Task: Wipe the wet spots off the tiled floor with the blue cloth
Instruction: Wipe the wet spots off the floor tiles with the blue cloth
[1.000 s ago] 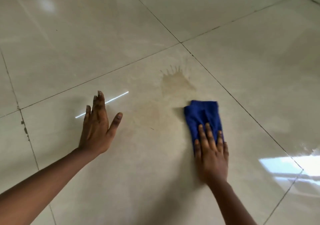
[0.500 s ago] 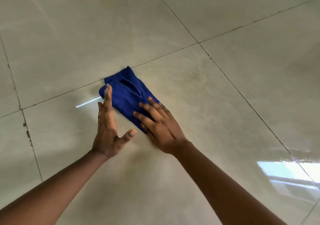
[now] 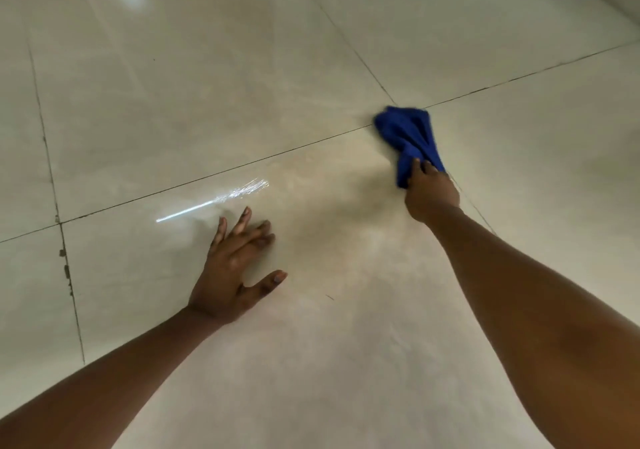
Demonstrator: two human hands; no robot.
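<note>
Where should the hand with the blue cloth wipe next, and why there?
Probably pull the blue cloth back toward the left hand. The right hand has it bunched far out where the tile lines cross, while streaks that look wet glint on the floor near the bright streak by the left fingers.
</note>
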